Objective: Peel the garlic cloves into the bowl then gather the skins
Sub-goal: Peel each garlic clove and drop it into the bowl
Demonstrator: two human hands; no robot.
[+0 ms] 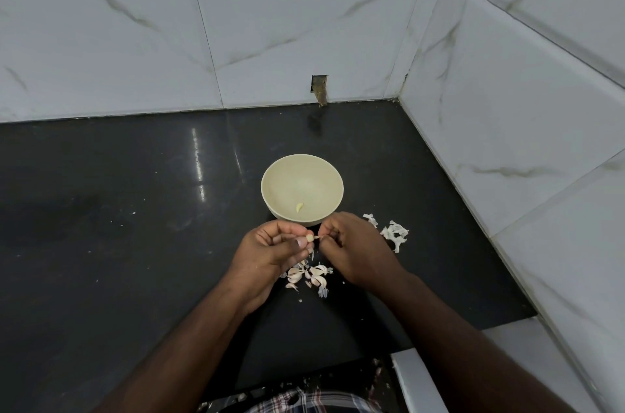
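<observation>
A pale cream bowl [324, 172] stands on the black counter with one peeled garlic clove [299, 207] inside. Just in front of the bowl, my left hand [270, 253] pinches a small garlic clove [309, 238] between thumb and fingers. My right hand [351, 246] pinches a strip of skin [317, 237] at that clove's tip. Below my hands lies a cluster of unpeeled cloves and skins [309, 275]. A second heap of loose skins [394, 233] lies to the right of my right hand.
The black counter [135, 226] meets marble-tiled walls at the back and on the right [507, 108]. A small cut-out hole [319, 87] shows in the back wall. Tiny skin crumbs dot the counter. The counter's front edge runs close to my body.
</observation>
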